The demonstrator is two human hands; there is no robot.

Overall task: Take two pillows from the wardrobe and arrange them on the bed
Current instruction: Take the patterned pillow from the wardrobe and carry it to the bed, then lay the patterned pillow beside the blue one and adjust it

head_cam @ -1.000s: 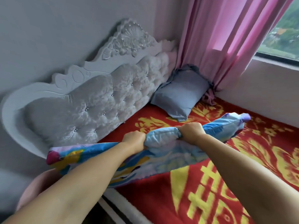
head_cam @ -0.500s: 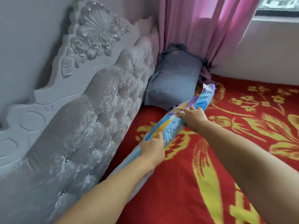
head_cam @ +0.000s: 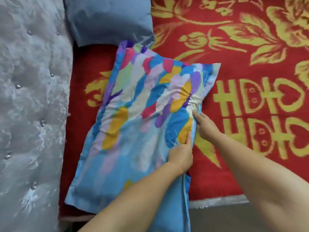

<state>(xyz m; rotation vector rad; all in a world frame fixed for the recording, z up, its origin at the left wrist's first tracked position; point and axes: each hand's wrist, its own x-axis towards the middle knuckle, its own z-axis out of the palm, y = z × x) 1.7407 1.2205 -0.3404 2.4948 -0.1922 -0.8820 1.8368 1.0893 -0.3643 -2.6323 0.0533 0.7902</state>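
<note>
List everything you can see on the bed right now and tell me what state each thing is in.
Multicoloured feather-print pillow: lying flat on the blanket, crumpled at its right edge.
Plain grey-blue pillow: against the headboard, untouched.
Red and gold patterned blanket: spread flat.
Grey tufted headboard: upright.
Left hand: gripping the multicoloured pillow's edge.
Right hand: fingers pinching the same edge.

Colourful pillow (head_cam: pixel 138 124) flat beside blue pillow (head_cam: pixel 108 19)

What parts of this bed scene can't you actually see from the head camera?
- Plain blue-grey pillow: its top is cut off by the frame's upper edge.
- Colourful feather-print pillow: its near corner is hidden behind the left forearm.
- Right hand: its fingers are tucked under the pillow's edge.
- The wardrobe is out of view.
</note>
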